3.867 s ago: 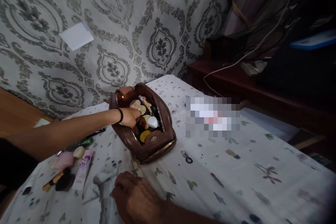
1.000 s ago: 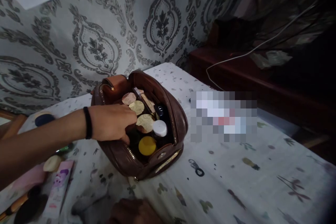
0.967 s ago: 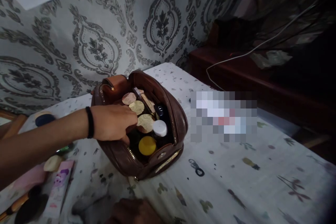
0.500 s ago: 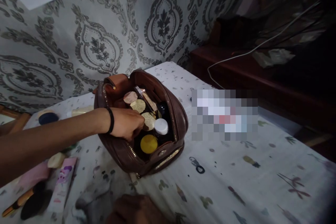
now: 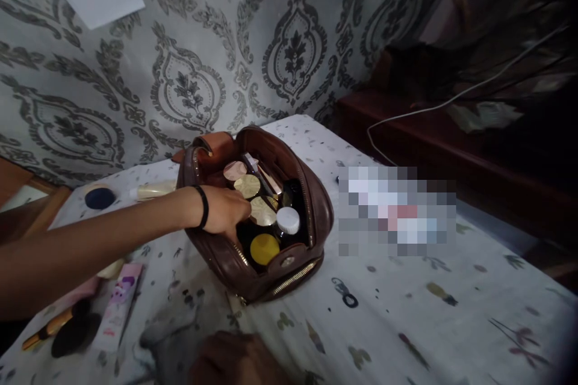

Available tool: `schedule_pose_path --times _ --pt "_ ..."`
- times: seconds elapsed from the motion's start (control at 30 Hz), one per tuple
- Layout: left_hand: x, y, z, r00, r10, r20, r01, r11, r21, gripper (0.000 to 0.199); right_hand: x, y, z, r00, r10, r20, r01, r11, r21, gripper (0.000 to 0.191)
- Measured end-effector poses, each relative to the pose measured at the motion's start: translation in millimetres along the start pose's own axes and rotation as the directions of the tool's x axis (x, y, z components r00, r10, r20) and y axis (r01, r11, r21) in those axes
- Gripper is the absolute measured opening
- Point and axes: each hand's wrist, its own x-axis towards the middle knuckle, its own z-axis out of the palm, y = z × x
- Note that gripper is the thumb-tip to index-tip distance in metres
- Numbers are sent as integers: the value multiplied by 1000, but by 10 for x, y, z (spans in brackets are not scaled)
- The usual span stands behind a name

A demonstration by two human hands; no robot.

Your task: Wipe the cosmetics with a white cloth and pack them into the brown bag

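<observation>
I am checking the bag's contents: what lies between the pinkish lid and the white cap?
In the head view, a smaller gold lid, then a larger gold lid, lie between the pinkish lid and the white cap.

Seemingly a room at home, grey-and-white damask-patterned wallpaper (image 5: 293,51) beyond the left hand's fingers (image 5: 241,207), white cloth printed with plants (image 5: 383,325) below them, brown leather-look bag (image 5: 322,207) of round-lidded cosmetics (image 5: 264,249) around them, dark-red wooden furniture (image 5: 388,139) with thin white cable (image 5: 418,112) to their right.
</observation>
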Motion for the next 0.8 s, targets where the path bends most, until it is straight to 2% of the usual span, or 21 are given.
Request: schedule_pose_path --times 0.1,0.2,0.37,0.43,0.63,0.8 --pt "-10 -42 -13 999 -24 -21 24 1000 -10 29 -5 -8 11 997 20 -68 -20 1000 14 18" --pt "-50 -52 -39 997 -40 -66 37 998 -60 28 -24 8 -33 996 27 -85 -25 1000 16 22" --pt "-74 -9 -34 967 -124 -221 115 992 -54 49 -39 42 -88 993 -38 -111 37 999 -9 27" --pt "-47 12 -26 961 -126 -247 115 992 -58 57 -32 41 -93 991 -45 -123 45 999 -8 27" --pt "53 67 -85 983 -100 -157 97 995 -26 36 -20 34 -131 984 -37 -172 43 998 34 16" --pt "53 81 -87 982 -56 -179 46 997 -59 26 -24 29 -164 992 -39 -121 42 999 22 13"
